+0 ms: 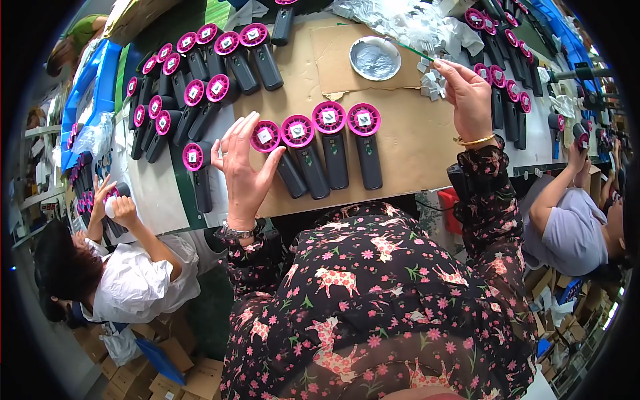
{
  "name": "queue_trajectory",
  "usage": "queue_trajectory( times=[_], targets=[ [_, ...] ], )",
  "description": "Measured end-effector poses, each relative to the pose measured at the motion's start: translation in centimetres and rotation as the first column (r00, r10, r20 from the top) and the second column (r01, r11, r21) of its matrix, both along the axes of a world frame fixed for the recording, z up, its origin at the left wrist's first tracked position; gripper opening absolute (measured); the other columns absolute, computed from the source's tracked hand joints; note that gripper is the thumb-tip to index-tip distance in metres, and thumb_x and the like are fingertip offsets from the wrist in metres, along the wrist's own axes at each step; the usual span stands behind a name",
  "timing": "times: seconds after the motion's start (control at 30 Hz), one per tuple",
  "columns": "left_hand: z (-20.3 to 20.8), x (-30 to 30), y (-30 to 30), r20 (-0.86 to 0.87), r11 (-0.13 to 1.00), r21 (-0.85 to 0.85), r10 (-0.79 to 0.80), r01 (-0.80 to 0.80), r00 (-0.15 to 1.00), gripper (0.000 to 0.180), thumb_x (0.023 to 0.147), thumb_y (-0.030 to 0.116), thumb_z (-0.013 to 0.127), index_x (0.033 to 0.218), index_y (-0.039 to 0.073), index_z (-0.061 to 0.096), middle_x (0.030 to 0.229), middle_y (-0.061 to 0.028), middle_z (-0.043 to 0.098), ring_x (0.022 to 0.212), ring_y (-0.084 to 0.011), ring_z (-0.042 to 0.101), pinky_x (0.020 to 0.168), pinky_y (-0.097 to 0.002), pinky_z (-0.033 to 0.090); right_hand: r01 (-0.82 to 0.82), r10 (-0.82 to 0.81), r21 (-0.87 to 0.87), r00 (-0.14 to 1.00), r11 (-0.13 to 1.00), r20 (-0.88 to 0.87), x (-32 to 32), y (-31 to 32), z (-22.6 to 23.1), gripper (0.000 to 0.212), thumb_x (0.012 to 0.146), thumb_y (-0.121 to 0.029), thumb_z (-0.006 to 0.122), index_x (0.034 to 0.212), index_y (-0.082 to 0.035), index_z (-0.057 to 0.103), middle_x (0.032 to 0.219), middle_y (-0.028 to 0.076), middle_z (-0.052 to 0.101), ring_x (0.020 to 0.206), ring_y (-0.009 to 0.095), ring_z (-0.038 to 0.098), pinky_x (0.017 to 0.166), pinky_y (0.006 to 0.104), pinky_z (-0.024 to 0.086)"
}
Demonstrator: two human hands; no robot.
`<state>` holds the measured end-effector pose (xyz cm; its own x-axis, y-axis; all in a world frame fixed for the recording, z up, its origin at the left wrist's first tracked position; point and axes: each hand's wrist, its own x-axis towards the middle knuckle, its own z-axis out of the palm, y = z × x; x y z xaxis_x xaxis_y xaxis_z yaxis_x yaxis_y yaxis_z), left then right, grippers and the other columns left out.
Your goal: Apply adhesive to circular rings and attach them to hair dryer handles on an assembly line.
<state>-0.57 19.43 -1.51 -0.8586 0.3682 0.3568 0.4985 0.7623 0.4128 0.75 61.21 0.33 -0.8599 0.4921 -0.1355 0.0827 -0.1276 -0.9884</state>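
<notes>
Four handheld fans with magenta round heads and black handles lie side by side before me; the leftmost fan (291,175) is next to my left hand (241,167). That hand is open, its fingers stretched up along the left of the fan's head and its thumb near the handle; whether it touches cannot be made out. My right hand (465,95) is closed in a pinch on a thin green stick (415,51). The stick's far end reaches to the rim of a white bowl (352,59) holding silvery-grey paste. White square labels sit on the fan heads.
Several more fans (243,70) lie at the far left, and others (510,100) at the right. Crumpled clear plastic (407,20) and small white squares (433,85) lie by the bowl. Cardboard (413,147) covers the table. A person (133,273) works at the left, another (573,227) at the right.
</notes>
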Motion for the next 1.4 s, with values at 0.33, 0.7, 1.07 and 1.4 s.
queue_trajectory(
  times=[0.33, 0.7, 1.07, 1.4],
  targets=[
    [0.0, 0.1, 0.0, -0.012, 1.0, -0.004, 0.007, -0.007, 1.0, 0.076, 0.091, 0.035, 0.092, 0.157, 0.015, 0.062, 0.153, -0.0027, 0.068, 0.152, -0.0247, 0.055, 0.129, -0.052, 0.019, -0.128, 0.17, -0.195, 0.961, 0.972, 0.218, -0.6, 1.9, -5.0, 0.011, 0.105, -0.012, 0.079, 0.103, -0.001, 0.079, 0.072, -0.012, 0.053, 0.056, 0.001, 0.035, 0.051, 0.0216, 0.025],
    [-0.5, -0.1, -0.3, 0.001, 1.0, -0.013, 0.007, -0.007, 1.0, 0.077, 0.091, 0.036, 0.092, 0.158, 0.015, 0.061, 0.153, -0.0035, 0.068, 0.151, -0.0249, 0.056, 0.129, -0.0526, 0.019, -0.198, 0.276, -0.719, 0.961, 0.666, -0.009, -0.5, 4.1, -4.3, 0.01, 0.108, -0.012, 0.075, 0.112, -0.003, 0.074, 0.07, -0.011, 0.043, 0.053, 0.002, 0.035, 0.046, 0.0218, 0.025],
    [-0.6, 0.0, -0.4, -0.01, 1.0, -0.007, 0.013, -0.013, 1.0, 0.077, 0.091, 0.036, 0.092, 0.158, 0.015, 0.061, 0.152, -0.004, 0.069, 0.15, -0.0255, 0.056, 0.129, -0.0534, 0.02, -0.121, 0.22, -0.386, 0.949, 0.915, 0.225, -0.4, 2.6, -5.6, 0.012, 0.11, -0.014, 0.073, 0.116, -0.004, 0.075, 0.075, -0.012, 0.042, 0.056, 0.001, 0.031, 0.048, 0.0221, 0.023],
    [-0.8, 0.0, -0.4, 0.002, 1.0, -0.005, 0.007, -0.007, 1.0, 0.077, 0.091, 0.036, 0.092, 0.158, 0.015, 0.061, 0.151, -0.0041, 0.069, 0.15, -0.0256, 0.056, 0.128, -0.0544, 0.021, -0.153, 0.218, -0.638, 0.976, 0.755, 0.024, -0.6, 4.2, -3.9, 0.016, 0.112, -0.01, 0.068, 0.122, 0.002, 0.071, 0.074, -0.009, 0.041, 0.057, 0.003, 0.034, 0.048, 0.0218, 0.025]
  ],
)
